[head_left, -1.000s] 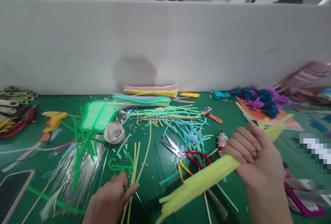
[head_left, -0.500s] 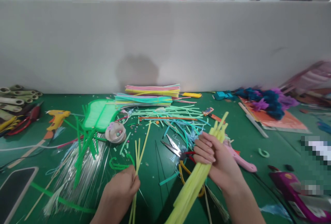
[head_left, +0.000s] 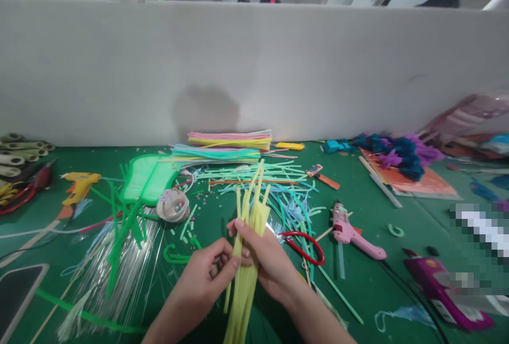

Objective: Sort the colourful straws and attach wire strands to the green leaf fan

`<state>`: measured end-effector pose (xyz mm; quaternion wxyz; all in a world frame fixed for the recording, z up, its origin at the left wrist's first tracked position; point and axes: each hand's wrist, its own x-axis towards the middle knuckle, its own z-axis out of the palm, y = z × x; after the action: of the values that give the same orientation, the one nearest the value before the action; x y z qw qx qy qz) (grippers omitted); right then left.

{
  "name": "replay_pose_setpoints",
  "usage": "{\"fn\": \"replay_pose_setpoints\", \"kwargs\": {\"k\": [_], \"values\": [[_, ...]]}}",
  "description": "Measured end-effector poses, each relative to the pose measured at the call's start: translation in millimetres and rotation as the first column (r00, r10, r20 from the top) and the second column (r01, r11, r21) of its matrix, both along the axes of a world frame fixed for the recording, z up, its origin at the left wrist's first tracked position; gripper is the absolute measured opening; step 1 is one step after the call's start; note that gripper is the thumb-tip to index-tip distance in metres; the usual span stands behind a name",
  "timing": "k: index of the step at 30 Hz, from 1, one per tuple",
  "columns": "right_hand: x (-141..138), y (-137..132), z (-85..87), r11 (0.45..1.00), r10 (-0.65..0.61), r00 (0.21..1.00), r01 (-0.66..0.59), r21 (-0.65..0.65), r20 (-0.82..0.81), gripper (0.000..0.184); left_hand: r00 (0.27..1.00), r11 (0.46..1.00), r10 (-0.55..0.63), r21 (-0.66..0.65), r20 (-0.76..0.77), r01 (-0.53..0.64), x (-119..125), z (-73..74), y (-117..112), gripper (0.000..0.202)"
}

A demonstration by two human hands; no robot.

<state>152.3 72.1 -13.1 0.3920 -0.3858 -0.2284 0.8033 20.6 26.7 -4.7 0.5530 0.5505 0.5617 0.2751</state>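
Note:
A bundle of yellow pipe cleaners (head_left: 245,291) stands tilted in front of me, its uneven tips pointing toward the partition. My right hand (head_left: 268,259) is wrapped round the bundle from the right, thumb across its front. From the left, my left hand (head_left: 218,267) meets it, thumb and fingers closed on a few of the yellow strands. Just right of the hands lie scissors with red handles (head_left: 308,248), their blades mostly hidden by my right hand. Bent green pipe cleaners (head_left: 175,256) rest left of my left hand.
Pastel pipe cleaners (head_left: 230,138) lie along the white partition (head_left: 318,68). A bowl of beads (head_left: 174,206) and a green wing-like shape (head_left: 149,179) are on the left, beyond a phone (head_left: 19,301). Glue guns, yellow (head_left: 79,187) and pink (head_left: 353,235), lie either side.
My right hand has brought the yellow bundle left and more upright. My left hand has moved right, bringing its loose yellow strands against the bundle. The scissors' red handles now show.

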Motion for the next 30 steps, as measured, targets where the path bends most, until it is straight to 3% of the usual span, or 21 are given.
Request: {"fn": "replay_pose_setpoints", "kwargs": {"k": [8, 16, 18, 20, 22, 23, 27, 30], "values": [[12.4, 14.9, 1.9, 0.997, -0.07, 0.998, 0.07, 0.036, -0.007, 0.036, 0.983, 0.998, -0.064, -0.034, -0.17, 0.059, -4.9, -5.2, -18.4, 0.03], [28.0, 21.8, 11.1, 0.986, -0.15, 0.989, 0.151, 0.069, -0.013, 0.029, 0.945, 0.966, -0.258, -0.047, -0.203, 0.254, -16.8, -15.1, -36.5, 0.034], [28.1, 21.6, 11.9, 0.985, -0.157, 0.987, 0.158, 0.072, -0.015, 0.029, 0.966, 0.985, -0.172, -0.038, -0.192, 0.168, -20.3, -18.4, -37.6, 0.03], [25.1, 20.4, 13.4, 0.983, -0.164, 0.986, 0.165, 0.078, -0.014, 0.029, 0.981, 0.998, 0.06, 0.037, -0.182, -0.054, -18.3, -19.6, -34.3, 0.035], [20.1, 18.7, 16.0, 0.981, -0.173, 0.985, 0.175, 0.086, -0.024, 0.03, 0.95, 0.96, 0.264, 0.144, -0.165, -0.242, -10.0, -18.2, -27.3, 0.044], [17.5, 17.9, 17.7, 0.981, -0.173, 0.984, 0.175, 0.083, -0.037, 0.029, 0.94, 0.945, 0.301, 0.185, -0.162, -0.271, -4.1, -16.7, -23.2, 0.044], [13.3, 17.3, 25.5, 0.989, -0.136, 0.983, 0.142, 0.044, -0.119, 0.029, 0.967, 0.972, 0.173, 0.191, -0.186, -0.137, 16.7, -9.8, -10.6, 0.036], [15.7, 17.1, 29.1, 0.981, -0.18, 0.971, 0.189, 0.043, -0.157, 0.032, 0.971, 0.976, 0.205, 0.104, -0.124, -0.193, 16.7, -8.3, -6.4, 0.047]]}}
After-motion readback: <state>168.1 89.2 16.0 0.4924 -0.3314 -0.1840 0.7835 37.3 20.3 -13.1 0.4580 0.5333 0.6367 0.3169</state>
